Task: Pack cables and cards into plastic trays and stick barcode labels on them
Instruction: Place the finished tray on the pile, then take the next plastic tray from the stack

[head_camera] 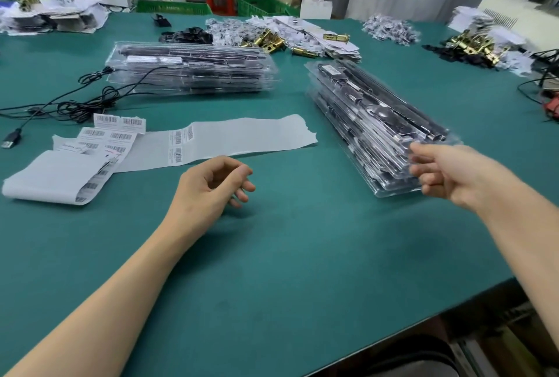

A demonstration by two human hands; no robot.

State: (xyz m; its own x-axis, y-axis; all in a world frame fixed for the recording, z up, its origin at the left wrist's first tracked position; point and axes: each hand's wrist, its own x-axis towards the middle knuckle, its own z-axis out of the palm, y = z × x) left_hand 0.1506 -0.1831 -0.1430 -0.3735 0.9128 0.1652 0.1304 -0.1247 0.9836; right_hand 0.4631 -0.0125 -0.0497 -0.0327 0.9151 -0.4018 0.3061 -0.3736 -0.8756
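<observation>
Left hand (pixel 217 186) was low over the green surface (pixel 272 255), fingers loosely curled, holding nothing. Right hand (pixel 447 177) met the near end of a tray stack (pixel 372 116); blur hid any grip. Label sheets (pixel 211 140) lay left, beside the left hand.

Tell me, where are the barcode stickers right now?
In the head view, the barcode stickers lie on the left side of the green table, just nearer the person than the tangled black cable and left of the left hand.
</observation>
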